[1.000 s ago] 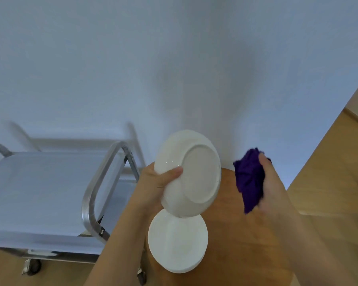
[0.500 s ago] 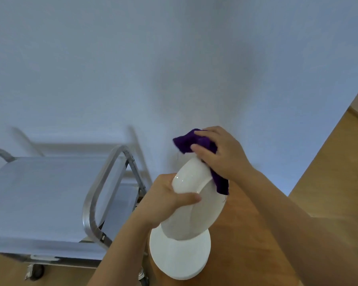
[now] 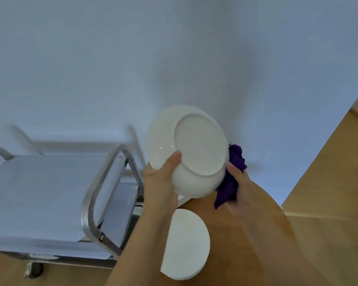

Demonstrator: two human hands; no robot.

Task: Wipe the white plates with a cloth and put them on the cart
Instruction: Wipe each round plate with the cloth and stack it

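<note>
My left hand (image 3: 160, 182) grips a white plate (image 3: 191, 145) by its lower rim, thumb on the underside, which faces me. The plate is raised and tilted in the air. My right hand (image 3: 241, 183) holds a purple cloth (image 3: 229, 182) against the plate's far lower right side; part of the cloth is hidden behind the plate. Below, a stack of white plates (image 3: 186, 244) lies on the round wooden table (image 3: 232, 234). The metal cart (image 3: 39, 193) stands to the left, its top shelf bare.
The cart's steel handle (image 3: 103, 186) loops up close to my left forearm. A white wall fills the background. Wooden floor (image 3: 329, 193) shows to the right of the table.
The plate has turned so its underside faces me again. My right hand with the cloth moved from the plate's top edge down to its lower right side, behind it.
</note>
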